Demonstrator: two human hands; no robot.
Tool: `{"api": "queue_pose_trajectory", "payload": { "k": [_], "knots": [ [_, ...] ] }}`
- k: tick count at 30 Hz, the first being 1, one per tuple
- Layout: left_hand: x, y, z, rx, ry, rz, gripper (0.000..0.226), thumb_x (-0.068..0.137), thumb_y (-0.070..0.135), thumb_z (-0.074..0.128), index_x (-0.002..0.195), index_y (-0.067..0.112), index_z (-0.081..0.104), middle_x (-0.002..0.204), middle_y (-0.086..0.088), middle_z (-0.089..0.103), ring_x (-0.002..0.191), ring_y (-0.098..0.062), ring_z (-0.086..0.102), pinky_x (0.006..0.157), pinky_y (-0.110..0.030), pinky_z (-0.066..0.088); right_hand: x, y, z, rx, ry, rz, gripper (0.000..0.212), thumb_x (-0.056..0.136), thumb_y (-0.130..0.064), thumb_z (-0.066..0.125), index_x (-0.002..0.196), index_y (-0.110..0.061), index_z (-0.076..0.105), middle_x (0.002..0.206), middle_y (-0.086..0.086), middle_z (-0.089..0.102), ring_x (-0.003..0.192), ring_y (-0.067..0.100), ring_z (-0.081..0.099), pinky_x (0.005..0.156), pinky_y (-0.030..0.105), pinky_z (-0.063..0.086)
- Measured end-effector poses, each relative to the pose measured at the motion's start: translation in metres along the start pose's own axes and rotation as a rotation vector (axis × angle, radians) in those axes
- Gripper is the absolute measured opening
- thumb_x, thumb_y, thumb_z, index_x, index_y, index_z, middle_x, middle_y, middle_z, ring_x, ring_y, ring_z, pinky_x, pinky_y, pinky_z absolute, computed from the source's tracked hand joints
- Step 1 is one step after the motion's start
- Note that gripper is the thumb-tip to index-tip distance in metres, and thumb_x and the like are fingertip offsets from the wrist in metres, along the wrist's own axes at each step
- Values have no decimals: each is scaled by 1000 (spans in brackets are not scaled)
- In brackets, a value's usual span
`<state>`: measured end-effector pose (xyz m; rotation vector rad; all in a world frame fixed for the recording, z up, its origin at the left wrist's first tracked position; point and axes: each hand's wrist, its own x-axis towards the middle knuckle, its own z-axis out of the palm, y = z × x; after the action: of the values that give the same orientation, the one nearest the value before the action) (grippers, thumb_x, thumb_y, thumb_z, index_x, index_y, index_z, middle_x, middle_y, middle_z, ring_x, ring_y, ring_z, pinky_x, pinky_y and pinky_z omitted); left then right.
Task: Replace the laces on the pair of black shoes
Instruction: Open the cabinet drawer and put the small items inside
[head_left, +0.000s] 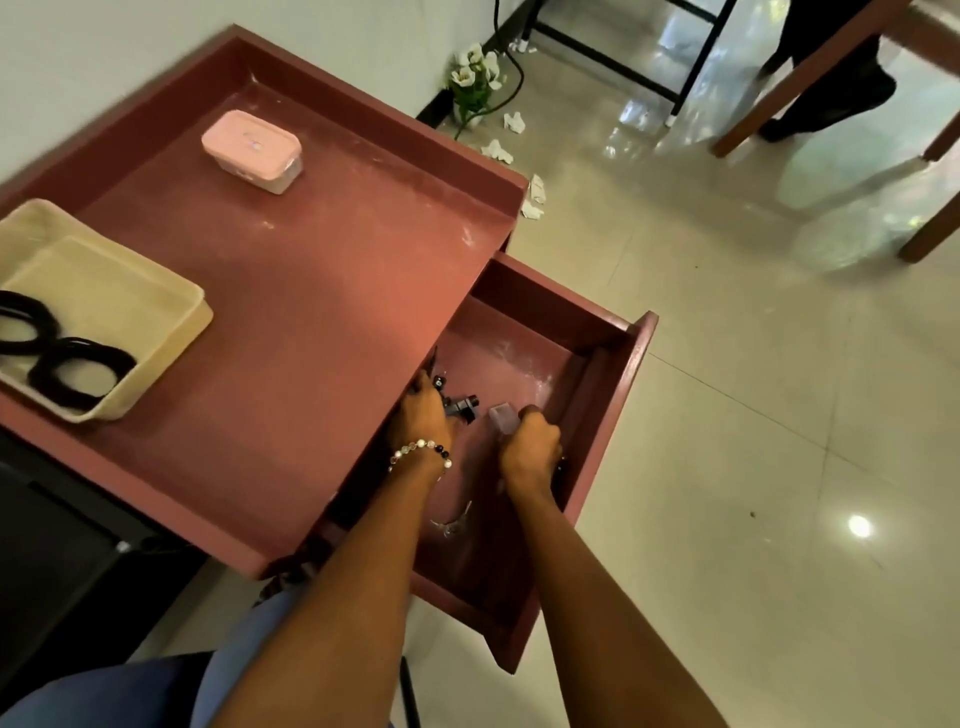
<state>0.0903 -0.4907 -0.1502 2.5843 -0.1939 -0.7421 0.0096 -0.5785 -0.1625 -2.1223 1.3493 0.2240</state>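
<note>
Laces, two coiled black bundles, wait in the shallow beige plastic tray on the reddish-brown table, probably kept together for threading; no black shoes are visible. Both hands rummage in the open drawer: the left hand curls around small dark objects, the right hand grips a pale translucent piece.

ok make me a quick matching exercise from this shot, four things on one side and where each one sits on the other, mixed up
Things:
1. pink box
2. black coiled laces
3. left hand
4. white flowers

Places:
A. on the floor by the wall
B. in the cream tray
C. far part of the tabletop
D. inside the open drawer

Pairs: 1-C, 2-B, 3-D, 4-A
</note>
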Motion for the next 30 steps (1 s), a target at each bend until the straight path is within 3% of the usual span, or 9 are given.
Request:
{"api": "queue_pose_trajectory", "payload": {
  "k": [7,11,14,16,18,21,23,27,30],
  "knots": [
    [-1,-8,-1,48,31,28,56,94,5,57,143,3,30,126,-23,58,113,-37,60,85,-39,48,-12,2,3,-188,-92,-61,29,97,2,48,126,-3,51,122,19,60,112,36,60,92,45,54],
    [-12,-1,-9,86,-29,28,63,94,14,60,145,0,25,138,-22,48,121,-37,54,94,-39,44,-16,-2,-11,-132,-60,-19,22,97,0,47,118,-2,56,118,19,62,107,37,62,90,45,54],
    [-29,16,-31,103,-183,25,59,90,26,66,138,1,41,140,-22,42,121,-40,51,96,-42,45,-22,-15,-36,-2,29,-5,22,96,0,52,116,-1,61,117,20,63,106,35,62,89,40,51],
    [-37,28,-51,95,-224,79,44,89,32,66,122,3,57,128,-20,55,112,-38,58,89,-39,49,-21,-28,-50,110,109,-27,22,94,-1,54,114,-1,64,114,18,66,104,32,64,87,37,52],
    [-42,34,-77,-44,-151,149,36,89,32,66,114,6,65,116,-13,65,102,-29,63,86,-32,51,-21,-46,-62,218,172,-110,21,92,0,57,110,-2,67,108,13,69,99,28,65,84,30,51],
    [-39,33,-123,-592,-111,188,21,91,11,65,110,1,66,89,-9,69,62,-11,64,54,-18,48,-19,-82,-78,355,185,-266,20,88,0,62,105,-7,70,98,7,72,92,21,68,88,28,53],
    [-28,27,-153,-764,-42,172,15,92,5,63,105,-2,66,74,-4,67,46,-5,58,41,-18,42,-17,-110,-84,418,172,-361,18,87,0,62,101,-7,71,95,7,72,89,19,68,89,28,53],
    [14,-3,-200,-807,221,91,9,92,3,60,93,1,69,67,-3,65,39,-4,55,39,-17,43,-17,-171,-78,417,63,-560,14,90,-7,66,104,-4,67,90,1,64,82,11,60,68,8,44],
    [54,-27,-225,-803,359,22,20,86,1,59,77,16,69,64,-3,67,49,-18,62,59,-34,57,-7,-211,-61,357,-10,-635,21,91,-9,67,110,-2,64,93,6,65,82,14,62,76,19,52]
  ]
}}
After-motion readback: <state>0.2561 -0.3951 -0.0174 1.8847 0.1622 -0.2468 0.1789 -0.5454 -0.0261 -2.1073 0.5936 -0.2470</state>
